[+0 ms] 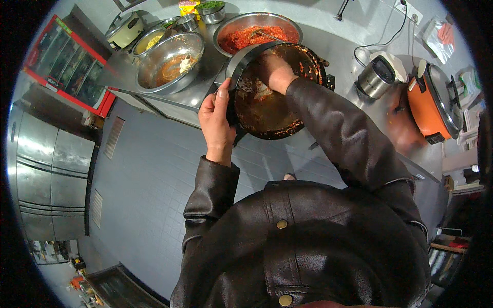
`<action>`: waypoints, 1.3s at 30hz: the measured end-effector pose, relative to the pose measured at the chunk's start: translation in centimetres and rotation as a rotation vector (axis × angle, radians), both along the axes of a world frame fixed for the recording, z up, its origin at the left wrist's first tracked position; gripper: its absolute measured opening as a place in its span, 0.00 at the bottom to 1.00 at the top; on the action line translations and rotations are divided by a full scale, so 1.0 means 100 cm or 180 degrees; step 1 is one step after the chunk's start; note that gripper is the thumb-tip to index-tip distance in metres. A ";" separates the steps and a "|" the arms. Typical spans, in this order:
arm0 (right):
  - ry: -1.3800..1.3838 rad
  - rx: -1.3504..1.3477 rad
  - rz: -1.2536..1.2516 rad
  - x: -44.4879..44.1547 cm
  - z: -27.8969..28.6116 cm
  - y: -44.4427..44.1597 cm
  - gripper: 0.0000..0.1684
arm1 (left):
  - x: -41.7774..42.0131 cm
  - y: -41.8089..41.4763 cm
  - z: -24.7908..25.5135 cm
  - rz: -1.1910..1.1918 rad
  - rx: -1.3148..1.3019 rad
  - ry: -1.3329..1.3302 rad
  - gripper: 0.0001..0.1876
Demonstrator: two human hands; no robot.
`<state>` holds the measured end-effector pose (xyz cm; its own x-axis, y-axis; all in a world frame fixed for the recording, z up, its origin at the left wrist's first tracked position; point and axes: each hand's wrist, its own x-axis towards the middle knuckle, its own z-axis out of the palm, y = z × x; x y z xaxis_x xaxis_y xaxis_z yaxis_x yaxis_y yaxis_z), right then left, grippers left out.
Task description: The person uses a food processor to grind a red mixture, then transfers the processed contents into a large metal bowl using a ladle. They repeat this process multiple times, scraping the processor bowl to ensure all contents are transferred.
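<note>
My left hand (218, 115) grips the near left rim of a large dark pot (269, 119), thumb up on the edge. The pot is tilted towards me, and red bits and an oily film cling to its inner wall. My right hand (275, 71) reaches inside it; its fingers are hidden, so what they hold does not show. Just behind stands a wide steel basin (219, 34) of chopped red food (250, 38) with a ladle-like utensil in it. A second steel bowl (192, 73), with reddish liquid and a whitish lump, sits to the left.
Smaller bowls, one with chopped greens (210, 5), stand at the back left beside a cream cooker (125, 30). On the right of the steel counter (339, 42) are a steel appliance (375, 77) with a cord and an orange electric cooker (431, 104). A red-framed glass-door fridge (69, 65) is far left.
</note>
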<state>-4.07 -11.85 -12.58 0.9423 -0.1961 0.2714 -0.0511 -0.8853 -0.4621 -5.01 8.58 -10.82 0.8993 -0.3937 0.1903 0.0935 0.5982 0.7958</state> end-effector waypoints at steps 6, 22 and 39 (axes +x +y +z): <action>0.0347 -0.0601 0.0563 0.013 -0.028 -0.009 0.18 | -0.003 0.000 0.006 -0.0014 -0.0065 -0.0024 0.10; 0.0824 -0.1912 0.1614 -0.020 -0.031 0.026 0.20 | -0.003 0.005 0.002 0.0163 -0.0146 -0.0111 0.14; 0.0271 -0.2714 0.1111 -0.037 0.062 0.006 0.10 | -0.001 0.010 0.008 0.0589 0.0077 -0.0181 0.09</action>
